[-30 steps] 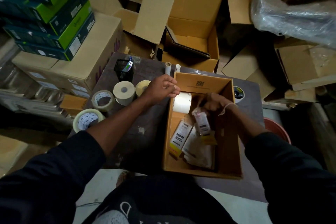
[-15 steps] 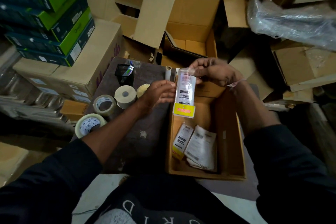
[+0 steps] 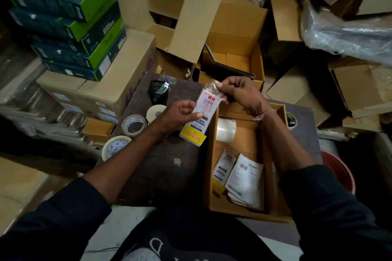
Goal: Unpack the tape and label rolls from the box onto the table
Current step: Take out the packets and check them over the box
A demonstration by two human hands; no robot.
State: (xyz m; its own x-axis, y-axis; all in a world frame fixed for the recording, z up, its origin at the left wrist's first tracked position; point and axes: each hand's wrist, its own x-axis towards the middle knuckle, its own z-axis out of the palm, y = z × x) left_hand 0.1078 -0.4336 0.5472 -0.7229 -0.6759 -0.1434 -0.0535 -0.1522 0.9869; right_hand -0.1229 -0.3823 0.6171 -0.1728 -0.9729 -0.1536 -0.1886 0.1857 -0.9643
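Note:
A clear plastic packet (image 3: 199, 118) with a yellow TOTEM header hangs over the left edge of the open cardboard box (image 3: 275, 201). My right hand (image 3: 237, 93) pinches the packet's top end and my left hand (image 3: 176, 115) holds its middle. Inside the box lie a white label roll (image 3: 226, 129), a second packet (image 3: 222, 170) and a folded paper sheet (image 3: 246, 180). On the dark table (image 3: 165, 167) to the left stand two clear tape rolls (image 3: 134, 125) (image 3: 115, 146) and a white label roll (image 3: 156, 112), partly hidden by my left hand.
A black pen holder (image 3: 158, 92) stands at the table's far left corner. Another roll (image 3: 291, 119) peeks out right of the box. Green and blue cartons (image 3: 70, 25) are stacked on a carton at left. Open cardboard boxes (image 3: 233, 53) crowd the back, and a red bucket (image 3: 339, 169) sits right.
My right hand lifted the packet out of the box and up. My left hand left the box edge and took hold of the packet's middle, and the packet shifted left over the box edge.

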